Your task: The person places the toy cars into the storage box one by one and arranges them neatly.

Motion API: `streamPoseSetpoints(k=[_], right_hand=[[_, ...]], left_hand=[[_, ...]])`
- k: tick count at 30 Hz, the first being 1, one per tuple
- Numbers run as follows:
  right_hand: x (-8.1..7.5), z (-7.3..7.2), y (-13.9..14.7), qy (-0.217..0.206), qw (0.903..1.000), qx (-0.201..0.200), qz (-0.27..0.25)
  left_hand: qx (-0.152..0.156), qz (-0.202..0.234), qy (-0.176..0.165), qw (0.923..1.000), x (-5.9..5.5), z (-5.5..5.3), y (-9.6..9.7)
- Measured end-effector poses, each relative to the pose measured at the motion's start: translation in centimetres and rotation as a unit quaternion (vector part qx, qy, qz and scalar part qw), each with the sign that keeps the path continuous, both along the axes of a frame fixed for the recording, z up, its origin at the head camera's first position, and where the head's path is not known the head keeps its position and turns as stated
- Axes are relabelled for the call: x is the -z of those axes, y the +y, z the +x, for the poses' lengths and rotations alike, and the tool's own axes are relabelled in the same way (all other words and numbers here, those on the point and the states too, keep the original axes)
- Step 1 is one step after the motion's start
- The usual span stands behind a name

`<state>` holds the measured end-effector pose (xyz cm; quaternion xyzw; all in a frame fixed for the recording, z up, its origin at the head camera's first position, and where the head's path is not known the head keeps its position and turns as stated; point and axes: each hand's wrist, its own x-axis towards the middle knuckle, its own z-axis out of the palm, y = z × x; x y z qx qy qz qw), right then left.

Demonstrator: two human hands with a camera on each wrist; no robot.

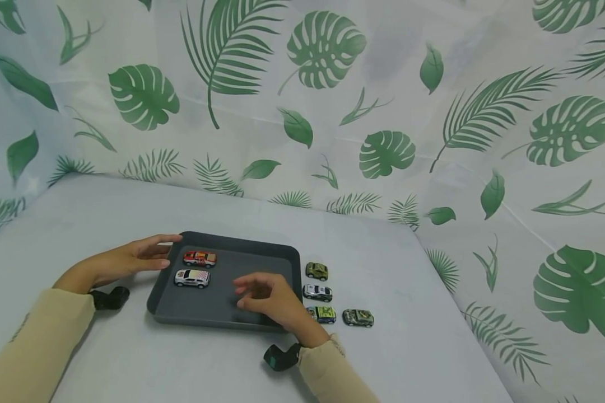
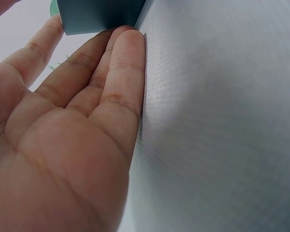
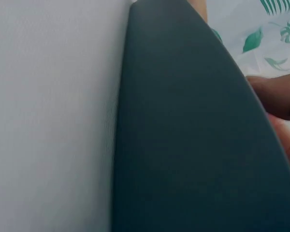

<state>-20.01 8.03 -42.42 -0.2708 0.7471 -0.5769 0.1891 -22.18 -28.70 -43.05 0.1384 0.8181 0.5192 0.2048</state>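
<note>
A dark grey tray (image 1: 232, 246) lies on the white table, with a red toy car (image 1: 199, 258) and a white toy car (image 1: 192, 278) side by side at its left. My left hand (image 1: 131, 260) is at the tray's left edge, fingers extended, fingertips right at the wall; in the left wrist view the palm (image 2: 67, 145) shows bare. Over the tray's front right part hovers my right hand (image 1: 274, 299), fingers loosely bent and nothing visible between them. The tray's outer wall (image 3: 183, 121) fills much of the right wrist view, hiding most of that hand.
Right of the tray stand a green toy car (image 1: 316, 271), a silver toy car (image 1: 317, 292), a yellow-green toy car (image 1: 324, 314) and a camouflage toy car (image 1: 358, 318). A leaf-printed cloth (image 1: 333, 112) rises behind the table (image 1: 413, 358).
</note>
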Motion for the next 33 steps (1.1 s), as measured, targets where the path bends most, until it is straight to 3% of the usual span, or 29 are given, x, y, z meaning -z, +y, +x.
streamPoseSetpoints(k=[11, 33], right_hand=[[-0.6, 0.5, 2.4, 0.026, 0.9996, -0.007, -0.005], [-1.5, 1.2, 5.1, 0.016, 0.9997, -0.005, -0.018]], left_hand=[[0.011, 0.011, -0.003, 0.9999, 0.1, 0.2, 0.2], [0.017, 0.003, 0.010, 0.9998, 0.1, 0.1, 0.0]])
